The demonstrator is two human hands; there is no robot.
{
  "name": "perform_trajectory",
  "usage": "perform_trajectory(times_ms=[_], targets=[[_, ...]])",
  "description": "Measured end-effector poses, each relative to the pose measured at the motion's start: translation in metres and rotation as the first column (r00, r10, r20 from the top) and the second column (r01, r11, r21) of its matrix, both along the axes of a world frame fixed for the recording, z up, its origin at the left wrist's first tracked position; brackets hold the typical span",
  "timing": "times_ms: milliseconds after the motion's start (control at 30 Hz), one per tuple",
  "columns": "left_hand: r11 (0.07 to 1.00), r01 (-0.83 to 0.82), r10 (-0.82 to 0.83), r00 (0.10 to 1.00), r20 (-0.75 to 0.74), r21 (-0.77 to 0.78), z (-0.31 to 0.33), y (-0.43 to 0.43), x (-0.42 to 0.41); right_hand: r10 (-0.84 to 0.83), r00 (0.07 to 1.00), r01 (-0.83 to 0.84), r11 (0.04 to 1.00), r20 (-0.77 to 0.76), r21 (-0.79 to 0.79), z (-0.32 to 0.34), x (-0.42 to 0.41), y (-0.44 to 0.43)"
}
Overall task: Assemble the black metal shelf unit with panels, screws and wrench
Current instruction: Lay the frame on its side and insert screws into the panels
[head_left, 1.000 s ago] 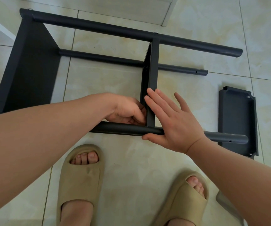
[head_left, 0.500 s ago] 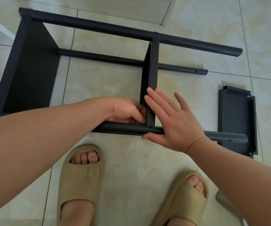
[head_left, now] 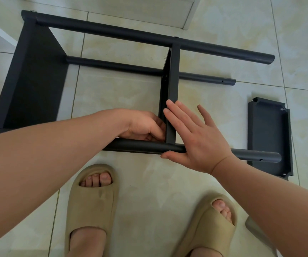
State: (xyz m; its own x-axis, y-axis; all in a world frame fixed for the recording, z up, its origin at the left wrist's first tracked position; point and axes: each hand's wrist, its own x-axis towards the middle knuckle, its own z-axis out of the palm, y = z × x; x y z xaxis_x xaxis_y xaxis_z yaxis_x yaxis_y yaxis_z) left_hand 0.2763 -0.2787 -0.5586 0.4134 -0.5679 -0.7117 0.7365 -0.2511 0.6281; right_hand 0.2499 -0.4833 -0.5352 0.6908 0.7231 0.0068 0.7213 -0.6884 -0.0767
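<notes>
Head view shows the right hand [head_left: 195, 138] laid flat and open-palmed against the outer face of the middle panel [head_left: 173, 93], its fingers spread and its thumb hooked under the near tube [head_left: 142, 146]; it grips nothing, it only presses. This looks like a brace, keeping the panel square to the tube while the other hand works. The left hand [head_left: 145, 127] is curled on the inner side of that panel, right at the corner where panel meets tube. Its fingertips are pinched together there, probably on a screw or nut, but whatever they hold is hidden, so that cannot be told.

The shelf unit [head_left: 38, 75] lies on its side on the tiled floor [head_left: 116, 97], directly ahead of the person's feet in tan slippers [head_left: 92, 199]. It is matte black: round tubes run left to right, an end panel closes the left side, and the middle panel stands across them. The right tube ends are bare, with open screw holes. A loose panel [head_left: 268, 134] lies flat beyond them, partly under the near tube's tip, not yet fitted.
</notes>
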Motion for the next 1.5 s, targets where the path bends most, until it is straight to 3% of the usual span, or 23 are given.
perform_trajectory(times_ms=[433, 600, 900, 1067, 1167, 1500], targets=[[0.999, -0.007, 0.006, 1.0, -0.026, -0.039, 0.0037, -0.0014, -0.0047, -0.003, 1.0, 0.003, 1.0, -0.008, -0.004, 0.0009, -0.0001, 0.0], [0.996, 0.046, -0.05, 0.997, 0.065, 0.072, 0.0037, -0.0006, -0.005, -0.002, 1.0, 0.002, 1.0, -0.006, -0.01, 0.0008, 0.0001, 0.0001], [0.995, -0.052, 0.047, 0.997, -0.059, -0.084, -0.0009, 0.0007, -0.0042, -0.004, 1.0, 0.004, 1.0, -0.004, -0.014, 0.0007, 0.0003, -0.0001], [0.997, 0.071, -0.071, 0.997, 0.013, 0.026, 0.0024, -0.0008, -0.0043, -0.003, 1.0, 0.003, 1.0, 0.001, -0.013, -0.0001, 0.0002, -0.0001], [0.996, 0.059, -0.062, 0.996, 0.06, 0.061, 0.0027, -0.002, -0.0046, -0.006, 1.0, 0.006, 1.0, 0.001, -0.008, 0.0, 0.0002, 0.0002], [0.994, -0.025, 0.019, 0.998, -0.063, -0.103, -0.0036, 0.0013, -0.0025, -0.006, 1.0, 0.006, 1.0, -0.013, -0.027, 0.0015, 0.0001, 0.0003]])
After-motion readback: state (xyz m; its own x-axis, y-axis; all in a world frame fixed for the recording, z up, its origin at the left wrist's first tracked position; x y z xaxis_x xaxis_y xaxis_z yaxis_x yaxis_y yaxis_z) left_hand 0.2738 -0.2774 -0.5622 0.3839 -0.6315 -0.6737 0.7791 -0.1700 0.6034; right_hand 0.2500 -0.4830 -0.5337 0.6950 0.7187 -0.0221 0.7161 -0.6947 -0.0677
